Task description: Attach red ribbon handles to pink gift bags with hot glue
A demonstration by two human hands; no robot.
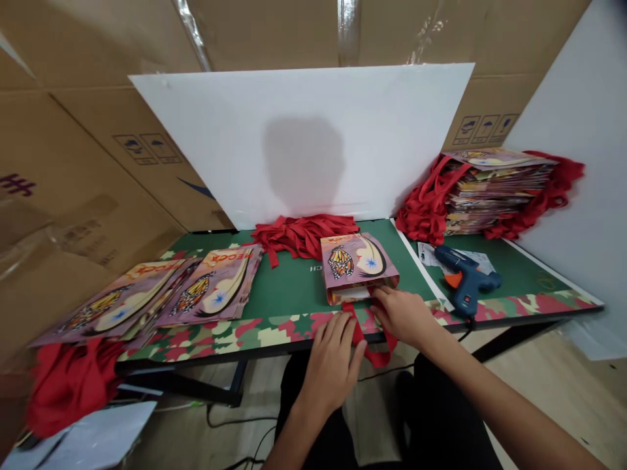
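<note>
A small paper bag (pixel 360 264) printed with a butterfly and a blue star lies flat near the table's front edge, its mouth facing me. A red ribbon handle (pixel 379 358) comes from the mouth and hangs in a loop over the edge. My right hand (pixel 399 314) is closed at the right of the mouth, fingers pinching the ribbon there, fingertips partly hidden. My left hand (pixel 334 356) lies at the table edge with fingers stretched out and thumb apart, touching the ribbon beside its index finger.
Printed bags (pixel 213 287) lie in piles at the left, red handles (pixel 73 385) hanging down. Red ribbons (pixel 306 235) are heaped behind the bag. A blue glue gun (pixel 467 281) with a cord rests at right, before a tall bag stack (pixel 497 196). A white board (pixel 304 143) stands behind.
</note>
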